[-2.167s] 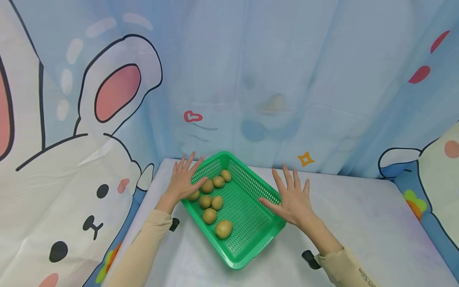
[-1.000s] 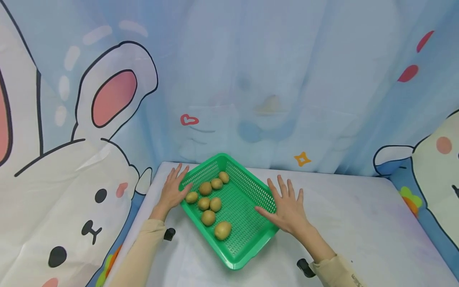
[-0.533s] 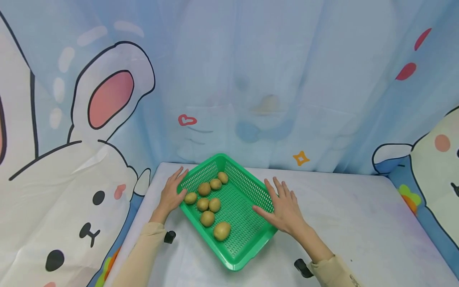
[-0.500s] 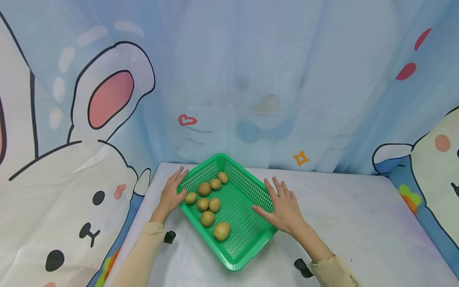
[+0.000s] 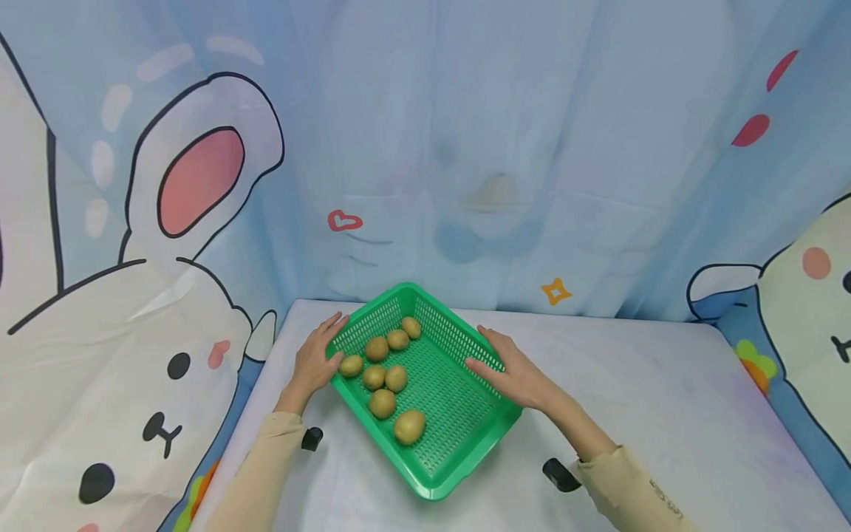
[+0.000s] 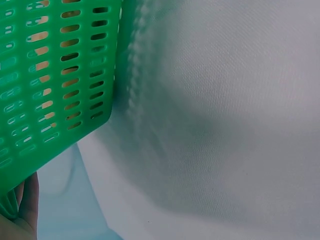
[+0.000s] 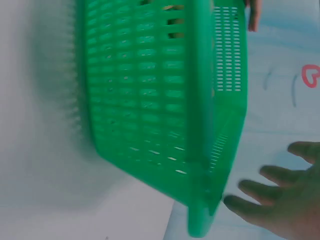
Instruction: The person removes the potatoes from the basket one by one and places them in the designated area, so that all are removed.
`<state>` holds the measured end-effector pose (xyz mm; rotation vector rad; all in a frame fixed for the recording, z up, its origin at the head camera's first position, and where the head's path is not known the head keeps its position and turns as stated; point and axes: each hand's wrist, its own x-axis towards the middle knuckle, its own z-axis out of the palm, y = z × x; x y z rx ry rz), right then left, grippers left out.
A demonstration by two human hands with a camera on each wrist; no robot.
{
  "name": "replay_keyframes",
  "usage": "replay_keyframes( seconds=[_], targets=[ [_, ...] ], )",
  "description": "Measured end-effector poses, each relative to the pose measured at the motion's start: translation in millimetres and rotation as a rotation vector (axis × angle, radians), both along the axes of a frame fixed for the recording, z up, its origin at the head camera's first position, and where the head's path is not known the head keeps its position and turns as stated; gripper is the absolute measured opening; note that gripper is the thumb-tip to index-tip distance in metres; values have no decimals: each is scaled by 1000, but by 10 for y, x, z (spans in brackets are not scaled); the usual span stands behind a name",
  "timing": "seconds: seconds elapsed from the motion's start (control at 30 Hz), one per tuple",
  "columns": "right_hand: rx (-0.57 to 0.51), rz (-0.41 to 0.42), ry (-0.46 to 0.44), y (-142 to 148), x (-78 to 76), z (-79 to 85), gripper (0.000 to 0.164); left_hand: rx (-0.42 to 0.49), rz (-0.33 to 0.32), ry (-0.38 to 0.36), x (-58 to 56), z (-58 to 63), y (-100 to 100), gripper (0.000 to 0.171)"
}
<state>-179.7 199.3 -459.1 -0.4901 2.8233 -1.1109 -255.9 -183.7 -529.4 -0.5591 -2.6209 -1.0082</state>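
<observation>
Basket [image 5: 442, 388] on left half of table [image 5: 665, 421], left hand [image 5: 315, 363] pinching its left corner; right hand [image 5: 516, 374], fingers spread, holds nothing beside right edge. One-handed lift, I judge, could tip left-heavy potatoes [image 5: 382, 404].

Green basket [image 5: 448, 391], yellow-brown potatoes [image 5: 409, 427], beige sleeves [image 5: 262, 462], rabbit-printed blue curtain [image 5: 499, 133].

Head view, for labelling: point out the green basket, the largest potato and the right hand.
Green basket [image 5: 455, 399]: head view, bare floor.
Largest potato [image 5: 409, 427]: head view, middle of its visible side.
Right hand [image 5: 521, 378]: head view, middle of the hand.
</observation>
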Motion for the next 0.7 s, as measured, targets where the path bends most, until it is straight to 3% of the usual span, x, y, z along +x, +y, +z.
replay_keyframes(
  seconds=[0.33,0.57,0.7],
  targets=[
    [-181,157,-305,100,-271,207,70,-7,3,6,10,-2,1,66],
    [-283,200,-566,121,-437,259,69,-14,-5,12,8,-4,-7,67],
    [-291,200,-647,79,-524,265,68,-23,-12,10,2,-4,-10,68]
  ],
)
